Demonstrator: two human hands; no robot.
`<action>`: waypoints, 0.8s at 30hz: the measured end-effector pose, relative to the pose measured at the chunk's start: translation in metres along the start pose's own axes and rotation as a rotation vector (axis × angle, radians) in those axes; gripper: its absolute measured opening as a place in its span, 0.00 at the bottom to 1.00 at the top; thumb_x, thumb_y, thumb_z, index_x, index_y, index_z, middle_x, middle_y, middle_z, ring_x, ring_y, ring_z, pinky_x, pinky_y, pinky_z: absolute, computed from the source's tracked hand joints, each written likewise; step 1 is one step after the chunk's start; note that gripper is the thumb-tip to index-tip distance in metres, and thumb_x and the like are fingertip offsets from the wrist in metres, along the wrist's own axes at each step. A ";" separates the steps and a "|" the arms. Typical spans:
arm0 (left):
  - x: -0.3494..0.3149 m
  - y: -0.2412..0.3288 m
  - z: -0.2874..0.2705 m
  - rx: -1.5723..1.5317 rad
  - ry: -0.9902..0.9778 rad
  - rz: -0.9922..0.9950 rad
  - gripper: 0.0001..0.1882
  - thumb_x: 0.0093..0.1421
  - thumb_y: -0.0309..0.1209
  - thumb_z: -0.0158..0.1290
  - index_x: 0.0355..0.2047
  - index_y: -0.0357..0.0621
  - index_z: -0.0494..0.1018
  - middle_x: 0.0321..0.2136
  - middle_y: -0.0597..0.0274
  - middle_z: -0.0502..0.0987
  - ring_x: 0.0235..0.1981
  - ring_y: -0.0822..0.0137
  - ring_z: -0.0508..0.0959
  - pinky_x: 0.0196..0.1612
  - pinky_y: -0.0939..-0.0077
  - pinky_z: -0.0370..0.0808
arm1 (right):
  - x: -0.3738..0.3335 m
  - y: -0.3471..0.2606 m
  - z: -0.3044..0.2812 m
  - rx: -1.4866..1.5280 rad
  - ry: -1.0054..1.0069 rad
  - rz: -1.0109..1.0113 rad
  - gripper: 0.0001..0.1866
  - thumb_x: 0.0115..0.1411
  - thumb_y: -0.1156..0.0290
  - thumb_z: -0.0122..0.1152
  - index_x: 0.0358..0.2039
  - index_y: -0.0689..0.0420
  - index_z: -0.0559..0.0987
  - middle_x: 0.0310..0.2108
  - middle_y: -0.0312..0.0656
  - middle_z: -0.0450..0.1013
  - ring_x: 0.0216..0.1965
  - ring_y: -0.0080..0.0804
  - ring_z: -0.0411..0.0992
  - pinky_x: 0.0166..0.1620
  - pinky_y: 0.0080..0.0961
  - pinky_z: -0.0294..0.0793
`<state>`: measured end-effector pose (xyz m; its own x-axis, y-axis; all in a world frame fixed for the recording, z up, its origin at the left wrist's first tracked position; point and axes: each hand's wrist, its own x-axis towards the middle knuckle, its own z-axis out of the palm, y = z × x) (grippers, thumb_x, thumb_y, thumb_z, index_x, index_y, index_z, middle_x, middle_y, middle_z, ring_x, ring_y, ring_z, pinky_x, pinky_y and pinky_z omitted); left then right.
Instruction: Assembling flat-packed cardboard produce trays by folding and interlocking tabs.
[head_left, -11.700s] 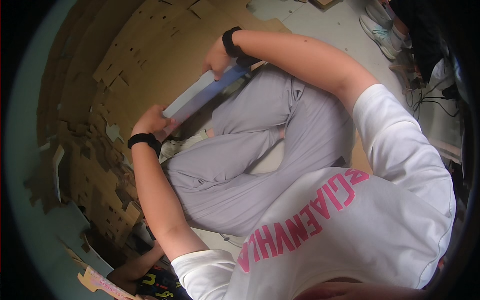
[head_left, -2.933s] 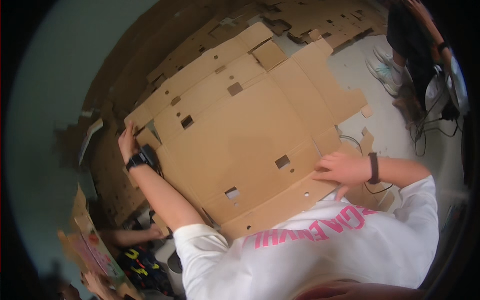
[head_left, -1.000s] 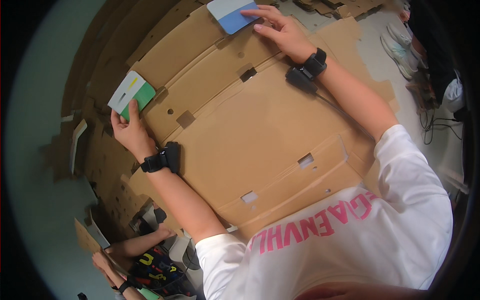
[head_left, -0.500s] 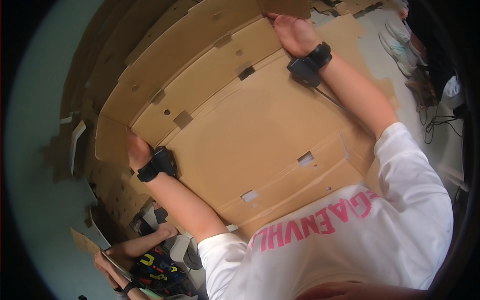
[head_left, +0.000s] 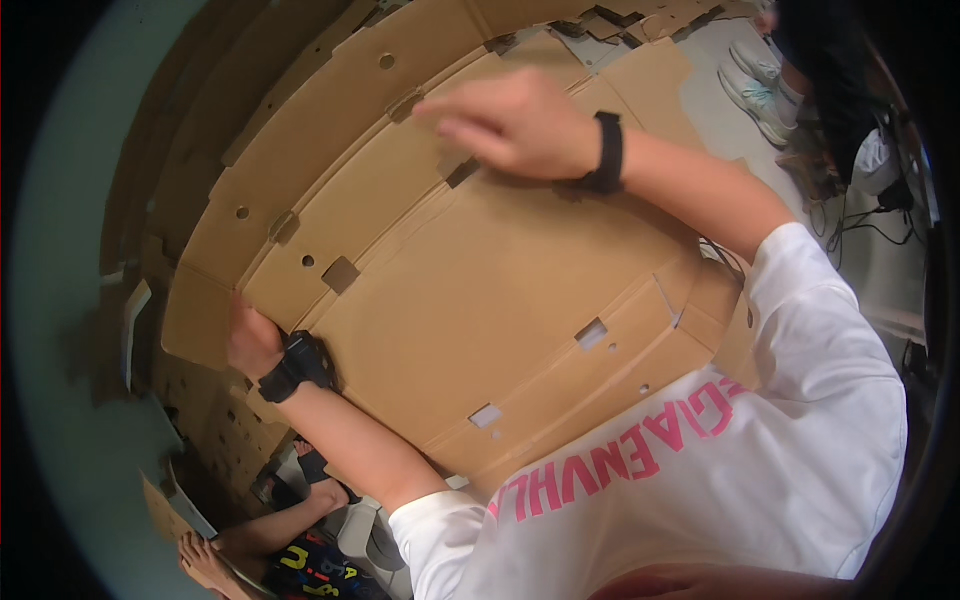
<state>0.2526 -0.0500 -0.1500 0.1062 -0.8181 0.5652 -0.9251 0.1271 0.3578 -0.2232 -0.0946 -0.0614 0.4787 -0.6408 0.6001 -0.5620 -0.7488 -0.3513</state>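
One large cardboard sheet (head_left: 430, 310) lay in front of the person's white shirt (head_left: 690, 480), with two round holes in its far flap (head_left: 320, 140) and two squarish cut-outs toward its near edge. The right hand (head_left: 520, 125), blurred, was over the far part, index finger and thumb reaching forward, slightly apart; contact could not be told. The left hand (head_left: 255, 342) was at the one folded left end flap (head_left: 198, 318), its fingers' state impossible to tell. Each wrist wore one dark band (head_left: 607, 155). Two pale shoes (head_left: 748, 100) stood at upper right.
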 end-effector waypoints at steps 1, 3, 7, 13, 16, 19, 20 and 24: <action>-0.001 -0.002 0.001 -0.014 -0.017 0.021 0.21 0.72 0.40 0.50 0.53 0.34 0.76 0.50 0.57 0.81 0.49 0.61 0.79 0.52 0.70 0.75 | -0.002 -0.004 0.008 -0.087 -0.152 -0.034 0.20 0.65 0.64 0.59 0.57 0.52 0.78 0.30 0.41 0.79 0.28 0.40 0.77 0.31 0.35 0.75; -0.004 -0.005 0.005 -0.159 -0.037 -0.113 0.21 0.72 0.39 0.48 0.54 0.33 0.75 0.51 0.56 0.80 0.49 0.61 0.79 0.53 0.70 0.74 | -0.001 -0.006 0.020 -0.125 -0.175 0.021 0.22 0.65 0.63 0.60 0.58 0.52 0.77 0.29 0.41 0.79 0.28 0.42 0.77 0.31 0.37 0.75; -0.010 -0.014 0.015 -0.972 -0.106 -0.213 0.22 0.74 0.39 0.46 0.59 0.34 0.70 0.56 0.56 0.76 0.54 0.61 0.76 0.58 0.70 0.73 | 0.000 -0.010 0.024 -0.143 -0.224 0.073 0.25 0.65 0.62 0.60 0.62 0.53 0.74 0.30 0.41 0.79 0.29 0.43 0.77 0.30 0.39 0.74; -0.008 -0.020 0.018 -1.486 -0.115 -0.250 0.26 0.74 0.41 0.42 0.66 0.37 0.63 0.64 0.53 0.68 0.64 0.57 0.67 0.69 0.61 0.62 | -0.004 -0.011 0.024 -0.136 -0.210 0.119 0.26 0.67 0.60 0.57 0.62 0.57 0.72 0.33 0.44 0.80 0.29 0.45 0.77 0.31 0.39 0.76; -0.004 -0.007 0.014 -0.653 -0.089 -0.226 0.27 0.74 0.41 0.43 0.67 0.38 0.62 0.66 0.53 0.66 0.66 0.55 0.65 0.71 0.57 0.59 | -0.006 -0.007 0.027 -0.133 -0.187 0.101 0.27 0.66 0.60 0.57 0.63 0.58 0.70 0.31 0.44 0.79 0.28 0.46 0.77 0.31 0.39 0.76; 0.002 0.008 0.012 -0.370 0.200 -0.157 0.27 0.74 0.43 0.45 0.67 0.41 0.62 0.65 0.57 0.67 0.64 0.60 0.67 0.69 0.61 0.62 | -0.004 -0.006 0.028 -0.150 -0.235 0.115 0.31 0.63 0.63 0.63 0.65 0.55 0.68 0.33 0.41 0.80 0.30 0.44 0.77 0.31 0.39 0.75; 0.003 0.012 0.012 -0.260 0.253 -0.154 0.27 0.74 0.43 0.46 0.67 0.42 0.62 0.65 0.59 0.67 0.64 0.62 0.67 0.68 0.62 0.63 | -0.003 -0.007 0.028 -0.176 -0.234 0.138 0.31 0.63 0.63 0.63 0.65 0.55 0.68 0.33 0.41 0.80 0.30 0.44 0.77 0.31 0.39 0.75; 0.004 0.013 0.016 -1.437 0.379 -0.206 0.28 0.74 0.40 0.46 0.70 0.41 0.59 0.68 0.57 0.64 0.66 0.61 0.65 0.72 0.63 0.58 | 0.002 -0.020 0.021 -0.228 -0.324 0.118 0.31 0.64 0.61 0.61 0.65 0.56 0.67 0.31 0.43 0.79 0.29 0.45 0.77 0.31 0.40 0.76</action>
<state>0.2352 -0.0611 -0.1553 0.4798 -0.7288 0.4886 0.2309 0.6421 0.7310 -0.1972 -0.0845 -0.0684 0.5690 -0.7677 0.2948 -0.7437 -0.6334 -0.2138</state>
